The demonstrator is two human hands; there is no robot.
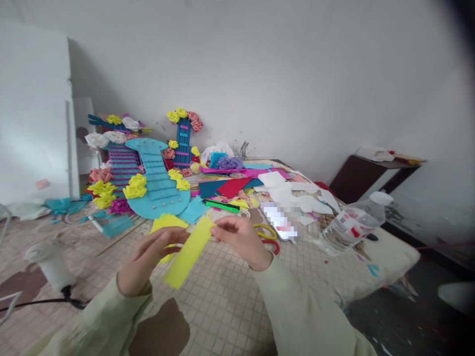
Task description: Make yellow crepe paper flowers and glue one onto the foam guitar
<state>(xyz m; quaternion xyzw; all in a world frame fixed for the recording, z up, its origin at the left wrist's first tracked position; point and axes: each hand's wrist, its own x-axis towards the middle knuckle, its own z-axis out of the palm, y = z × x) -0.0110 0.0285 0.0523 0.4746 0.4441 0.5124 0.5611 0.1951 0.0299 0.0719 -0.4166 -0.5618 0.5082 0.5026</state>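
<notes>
A long yellow strip (188, 254) of felt or paper hangs tilted between both hands above the tiled table (222, 296). My right hand (243, 240) pinches its upper end, fingers closed. My left hand (148, 257) holds the strip's left edge near the middle with thumb and fingers. More yellow sheet (167, 223) lies on the table just behind the strip. Both arms wear pale green sleeves.
Behind stands a blue craft model (156, 180) with paper flowers. Coloured sheets (232, 185), white cut-outs (293, 195), a green pen (221, 205), scissors (267, 237) and a phone (282, 222) cover the middle. A plastic bottle (352, 222) lies at right, a glue gun (52, 264) at left.
</notes>
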